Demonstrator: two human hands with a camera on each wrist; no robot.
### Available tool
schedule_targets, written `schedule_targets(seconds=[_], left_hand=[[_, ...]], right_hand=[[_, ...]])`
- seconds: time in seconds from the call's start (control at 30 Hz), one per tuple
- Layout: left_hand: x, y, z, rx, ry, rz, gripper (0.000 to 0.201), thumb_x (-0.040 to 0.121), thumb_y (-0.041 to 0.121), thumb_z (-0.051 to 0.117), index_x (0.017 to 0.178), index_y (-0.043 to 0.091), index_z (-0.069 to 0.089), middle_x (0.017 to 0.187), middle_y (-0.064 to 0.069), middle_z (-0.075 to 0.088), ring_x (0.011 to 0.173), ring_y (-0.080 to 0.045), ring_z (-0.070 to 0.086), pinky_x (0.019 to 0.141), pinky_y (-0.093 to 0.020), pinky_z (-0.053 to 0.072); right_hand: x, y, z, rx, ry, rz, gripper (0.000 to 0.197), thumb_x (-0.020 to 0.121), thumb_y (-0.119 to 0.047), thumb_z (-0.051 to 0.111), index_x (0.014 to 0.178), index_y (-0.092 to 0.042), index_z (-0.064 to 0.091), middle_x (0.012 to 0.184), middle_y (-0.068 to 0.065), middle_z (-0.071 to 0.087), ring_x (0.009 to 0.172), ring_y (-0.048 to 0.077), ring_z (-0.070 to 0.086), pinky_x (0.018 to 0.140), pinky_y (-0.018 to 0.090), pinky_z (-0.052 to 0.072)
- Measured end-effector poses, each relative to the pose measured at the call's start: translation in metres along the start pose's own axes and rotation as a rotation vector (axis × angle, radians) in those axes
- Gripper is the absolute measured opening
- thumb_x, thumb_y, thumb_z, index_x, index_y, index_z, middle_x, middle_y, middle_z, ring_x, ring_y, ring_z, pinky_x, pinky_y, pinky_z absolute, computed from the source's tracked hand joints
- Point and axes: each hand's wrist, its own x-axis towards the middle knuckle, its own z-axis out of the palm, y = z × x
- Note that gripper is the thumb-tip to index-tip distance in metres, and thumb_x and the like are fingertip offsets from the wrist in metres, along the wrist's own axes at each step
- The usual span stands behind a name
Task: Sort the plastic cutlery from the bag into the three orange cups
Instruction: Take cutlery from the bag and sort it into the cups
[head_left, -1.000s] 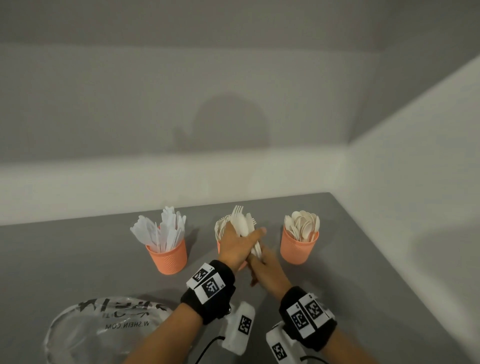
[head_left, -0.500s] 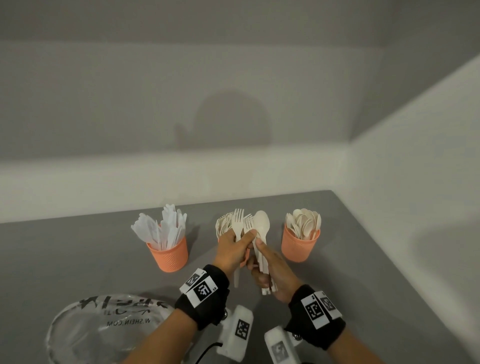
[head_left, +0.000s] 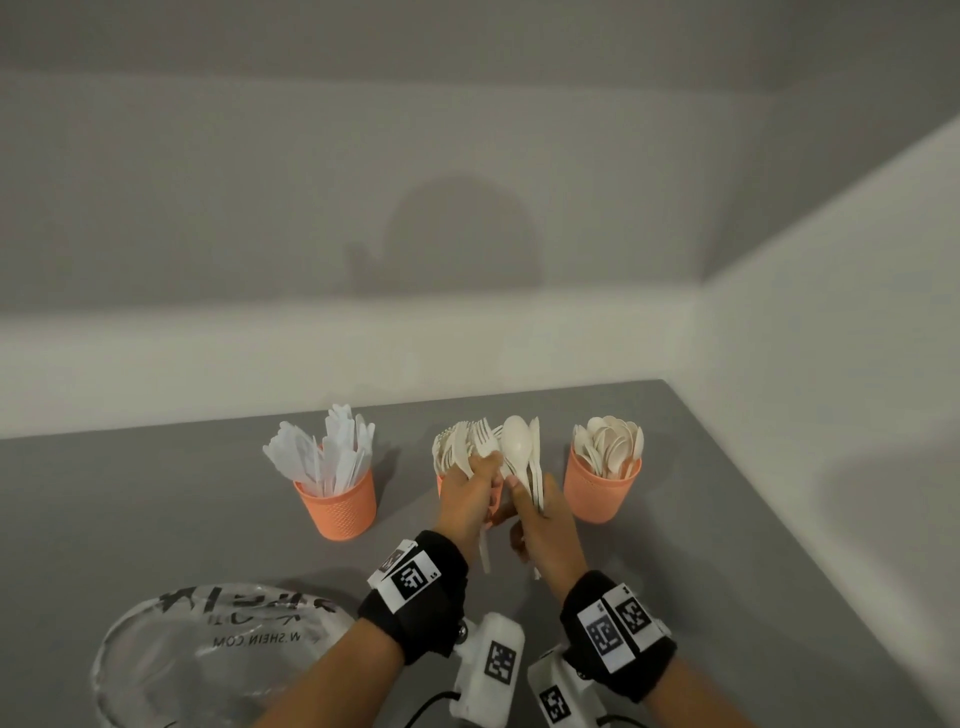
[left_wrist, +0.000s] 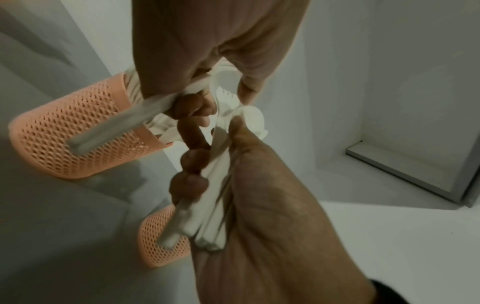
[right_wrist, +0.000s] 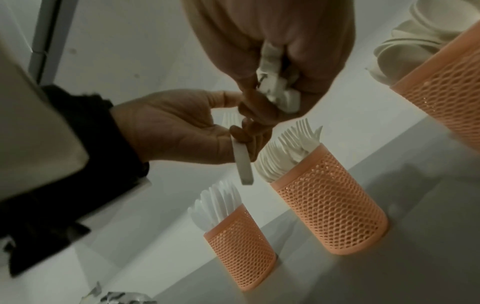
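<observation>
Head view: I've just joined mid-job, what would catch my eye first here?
Three orange mesh cups stand in a row on the grey table: the left cup with knives, the middle cup with forks, the right cup with spoons. In front of the middle one, the right hand grips a bundle of cutlery with a spoon on top, while the left hand pinches a single fork. A clear plastic bag lies near left.

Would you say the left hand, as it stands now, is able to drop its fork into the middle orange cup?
Probably yes: the left hand holds the fork right over the middle cup, already crowded with forks. The right hand and its bundle sit just beside.
</observation>
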Motion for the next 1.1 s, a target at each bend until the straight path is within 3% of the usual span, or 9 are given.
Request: schedule_targets(seconds=[0.17, 0.3, 0.43, 0.53, 0.7, 0.8, 0.87, 1.0, 1.1], left_hand=[[0.003, -0.002, 0.003, -0.062, 0.043, -0.092, 0.024, 0.095, 0.018, 0.036, 0.079, 0.012, 0.053, 0.056, -0.001, 0.044, 0.047, -0.009, 0.040, 0.045, -0.019, 0.034], [0.005, 0.002, 0.002, -0.154, 0.112, -0.164, 0.024, 0.092, 0.016, 0.032, 0.079, 0.011, 0.052, 0.060, -0.003, 0.048, 0.046, -0.009, 0.044, 0.042, -0.018, 0.037], [0.003, 0.015, -0.004, -0.318, 0.124, -0.168, 0.035, 0.093, 0.019, 0.031, 0.061, 0.010, 0.042, 0.045, -0.004, 0.047, 0.035, -0.014, 0.047, 0.036, -0.017, 0.039], [0.009, 0.023, -0.014, -0.370, 0.178, -0.124, 0.038, 0.091, 0.020, 0.042, 0.055, 0.011, 0.035, 0.032, 0.004, 0.036, 0.024, -0.008, 0.037, 0.032, -0.014, 0.034], [0.011, 0.028, -0.024, -0.123, 0.138, 0.035, 0.036, 0.094, 0.024, 0.049, 0.060, 0.015, 0.041, 0.030, 0.010, 0.036, 0.024, -0.001, 0.030, 0.030, -0.010, 0.025], [0.001, 0.025, -0.015, 0.126, 0.006, 0.154, 0.024, 0.086, 0.029, 0.063, 0.078, 0.007, 0.058, 0.051, 0.005, 0.055, 0.032, 0.001, 0.046, 0.033, -0.008, 0.030], [0.003, 0.018, -0.011, 0.201, 0.006, 0.231, 0.020, 0.083, 0.026, 0.067, 0.085, 0.007, 0.061, 0.063, 0.001, 0.060, 0.041, 0.003, 0.054, 0.038, -0.008, 0.034], [0.006, 0.012, -0.007, 0.239, 0.020, 0.297, 0.022, 0.087, 0.017, 0.061, 0.066, 0.014, 0.054, 0.054, 0.003, 0.054, 0.041, 0.001, 0.051, 0.047, -0.015, 0.039], [0.007, 0.012, -0.010, 0.263, -0.026, 0.267, 0.025, 0.092, 0.016, 0.051, 0.068, 0.011, 0.055, 0.059, -0.004, 0.058, 0.045, -0.004, 0.053, 0.049, -0.015, 0.041]], right_hand=[[-0.004, 0.002, 0.002, -0.050, -0.071, -0.055, 0.010, 0.096, -0.024, 0.047, 0.092, -0.017, 0.053, 0.067, 0.005, 0.059, 0.039, 0.006, 0.048, 0.037, 0.021, 0.038], [-0.004, 0.001, 0.002, -0.006, -0.120, -0.019, 0.020, 0.096, -0.024, 0.047, 0.107, -0.008, 0.054, 0.077, 0.009, 0.064, 0.044, 0.014, 0.056, 0.041, 0.025, 0.047], [-0.004, -0.001, -0.001, -0.023, -0.123, -0.085, 0.024, 0.096, -0.025, 0.047, 0.115, -0.012, 0.056, 0.085, 0.001, 0.067, 0.060, 0.008, 0.066, 0.051, 0.021, 0.051], [-0.003, 0.000, -0.003, -0.020, -0.119, -0.067, 0.023, 0.096, -0.024, 0.047, 0.112, -0.008, 0.053, 0.078, 0.005, 0.064, 0.042, 0.009, 0.056, 0.041, 0.023, 0.047], [0.000, 0.007, -0.007, -0.063, -0.001, -0.061, 0.021, 0.095, -0.025, 0.051, 0.099, -0.005, 0.052, 0.062, 0.008, 0.056, 0.036, 0.005, 0.045, 0.037, 0.017, 0.036], [0.002, 0.007, -0.006, -0.149, 0.024, -0.101, 0.014, 0.093, -0.026, 0.054, 0.092, -0.012, 0.051, 0.058, 0.001, 0.056, 0.040, 0.001, 0.048, 0.043, 0.014, 0.037], [0.000, 0.005, -0.003, -0.159, -0.003, -0.123, 0.015, 0.092, -0.029, 0.055, 0.088, -0.016, 0.049, 0.056, -0.003, 0.056, 0.041, 0.001, 0.049, 0.044, 0.014, 0.038], [-0.003, -0.003, -0.001, -0.085, -0.095, -0.050, 0.015, 0.091, -0.030, 0.056, 0.087, -0.018, 0.047, 0.053, 0.000, 0.055, 0.036, 0.008, 0.045, 0.037, 0.020, 0.036], [-0.006, -0.009, -0.007, -0.005, -0.191, -0.013, 0.015, 0.092, -0.029, 0.055, 0.093, -0.015, 0.052, 0.053, 0.004, 0.056, 0.034, 0.011, 0.045, 0.035, 0.020, 0.037]])
